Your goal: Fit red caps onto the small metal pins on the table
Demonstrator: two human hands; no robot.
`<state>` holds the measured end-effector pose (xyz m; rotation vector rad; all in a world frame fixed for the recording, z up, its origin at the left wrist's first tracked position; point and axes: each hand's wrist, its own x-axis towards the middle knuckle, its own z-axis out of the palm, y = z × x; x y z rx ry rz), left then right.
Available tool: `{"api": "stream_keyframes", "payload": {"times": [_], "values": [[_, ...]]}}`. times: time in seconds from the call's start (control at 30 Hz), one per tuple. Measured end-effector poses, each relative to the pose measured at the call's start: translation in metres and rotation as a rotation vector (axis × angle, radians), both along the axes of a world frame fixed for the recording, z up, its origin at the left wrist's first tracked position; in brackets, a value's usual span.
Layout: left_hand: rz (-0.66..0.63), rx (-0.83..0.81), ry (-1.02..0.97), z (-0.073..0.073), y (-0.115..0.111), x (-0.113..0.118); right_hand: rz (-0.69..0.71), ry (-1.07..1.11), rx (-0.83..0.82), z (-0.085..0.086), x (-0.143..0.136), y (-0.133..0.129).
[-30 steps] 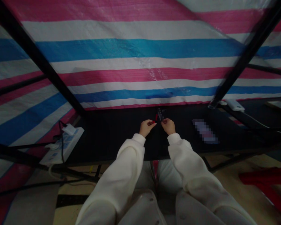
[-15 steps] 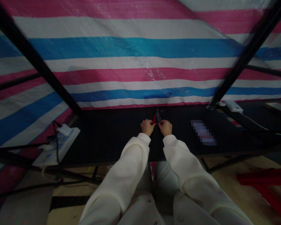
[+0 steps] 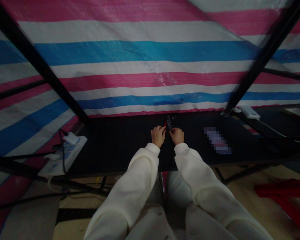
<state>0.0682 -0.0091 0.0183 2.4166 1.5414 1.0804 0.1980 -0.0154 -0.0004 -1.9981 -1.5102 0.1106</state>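
My left hand (image 3: 158,136) is over the black tabletop, its fingers closed around a slim red object (image 3: 165,125) that pokes out past the fingertips. Most of the red object is hidden by the fingers, so its kind does not show. My right hand (image 3: 177,136) is just to the right, thumb and forefinger pinched at the near end of a narrow, see-through strip with a row of rounded bumps (image 3: 168,120). The strip points away from me towards the striped sheet, beside the red object. A few tiny pale specks (image 3: 174,117) show right of its far end.
A blurred-out flat object (image 3: 217,140) lies on the black tabletop (image 3: 115,140) to the right. On the left is a white power strip (image 3: 76,150) with plugs and cables. Black metal posts (image 3: 252,66) slant up on both sides before a striped plastic sheet (image 3: 150,50).
My left hand's fingers have shifted slightly forward over the red object, covering more of it. The right hand keeps its pinch almost unchanged. The view has shifted slightly.
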Motion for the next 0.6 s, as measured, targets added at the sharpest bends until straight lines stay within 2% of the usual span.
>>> {"api": "stream_keyframes", "payload": {"times": [0.17,0.4,0.6], "values": [[0.042,0.020,0.005,0.003,0.001,-0.009,0.010,-0.015,0.006,-0.001,-0.001,0.000],[0.091,0.110,-0.145,0.021,-0.011,-0.034,0.039,-0.067,-0.056,0.004,-0.006,-0.003],[0.108,0.148,-0.212,0.017,-0.018,-0.041,0.151,-0.136,-0.026,0.018,-0.031,-0.001]]}}
